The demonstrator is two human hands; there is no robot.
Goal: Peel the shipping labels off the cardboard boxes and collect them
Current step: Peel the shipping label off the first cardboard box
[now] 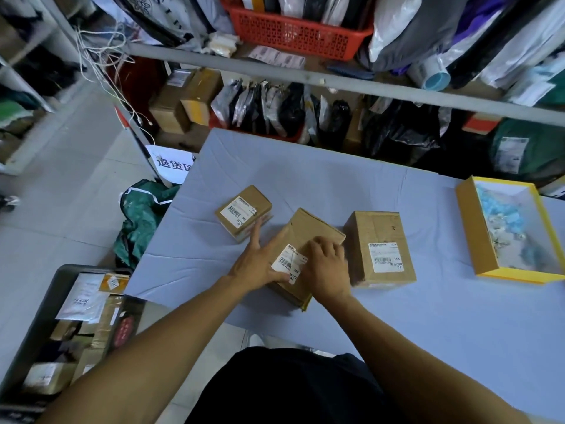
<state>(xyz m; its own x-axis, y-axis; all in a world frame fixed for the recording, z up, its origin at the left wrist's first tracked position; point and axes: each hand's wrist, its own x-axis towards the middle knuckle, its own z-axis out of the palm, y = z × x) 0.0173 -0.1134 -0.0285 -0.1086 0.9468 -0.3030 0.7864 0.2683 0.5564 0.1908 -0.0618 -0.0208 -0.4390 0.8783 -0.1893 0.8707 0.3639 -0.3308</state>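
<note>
Label [289, 263] sits on the middle box [305, 255], right between both hands. Left hand [260, 261] lies flat, fingers straight, pressing the box's left side. Right hand [325, 270] has fingers curled at the label's far edge; can't tell if it's pinched yet. 2 more labelled boxes: 1 [243, 211] just past the left fingertips, 1 [379, 249] just right of the right hand. Yellow tray [472, 228] sits further right.
</note>
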